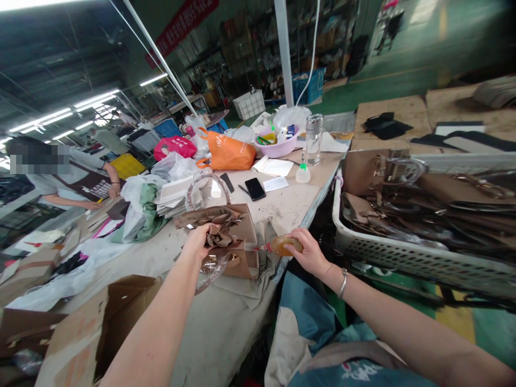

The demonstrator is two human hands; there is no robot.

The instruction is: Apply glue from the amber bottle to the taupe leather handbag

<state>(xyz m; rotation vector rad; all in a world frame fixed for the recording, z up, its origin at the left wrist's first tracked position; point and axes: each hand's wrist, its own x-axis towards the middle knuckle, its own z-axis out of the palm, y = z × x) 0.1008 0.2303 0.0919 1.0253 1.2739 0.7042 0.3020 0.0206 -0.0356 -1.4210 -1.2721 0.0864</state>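
Note:
A tan handbag lies on the worktable in front of me, with brown lining fabric bunched at its opening. My left hand is closed on that brown lining. In my right hand is a squeeze bottle of amber liquid, held sideways. Its thin reddish nozzle points left, at the bag's near right edge; I cannot tell whether the tip touches. Gold-coloured hardware and clear plastic wrap show at the bag's lower side. Grey cloth lies under the bag.
A white plastic crate of brown bags stands at my right. On the table are a phone, a glass bottle, an orange bag and a purple basin. An open carton sits lower left. A co-worker works at the far left.

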